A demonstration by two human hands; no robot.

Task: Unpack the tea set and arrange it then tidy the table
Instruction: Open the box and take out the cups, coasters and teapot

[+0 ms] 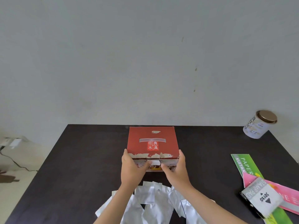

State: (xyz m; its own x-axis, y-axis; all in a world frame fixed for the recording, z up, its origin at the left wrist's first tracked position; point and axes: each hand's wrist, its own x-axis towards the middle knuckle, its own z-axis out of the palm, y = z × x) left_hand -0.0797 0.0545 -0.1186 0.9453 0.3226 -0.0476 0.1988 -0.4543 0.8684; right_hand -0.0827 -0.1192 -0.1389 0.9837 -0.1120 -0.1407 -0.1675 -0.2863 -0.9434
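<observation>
A red rectangular cardboard box (152,143) with white Chinese characters on its lid is seated at the middle of the dark brown table (77,159), lid closed. The box is gripped at its near corners by both hands. The left hand (131,167) is wrapped around the near left corner, with fingers spread along the side wall and the thumb pressed on the near face. The right hand (176,167) is set likewise at the near right corner. Between the two thumbs, a white tab on the near face is exposed. Silver foil sachets (155,201) are scattered under the wrists. Well beyond the right fingers, a white cylindrical tin with a bronze lid (258,124) is located.
</observation>
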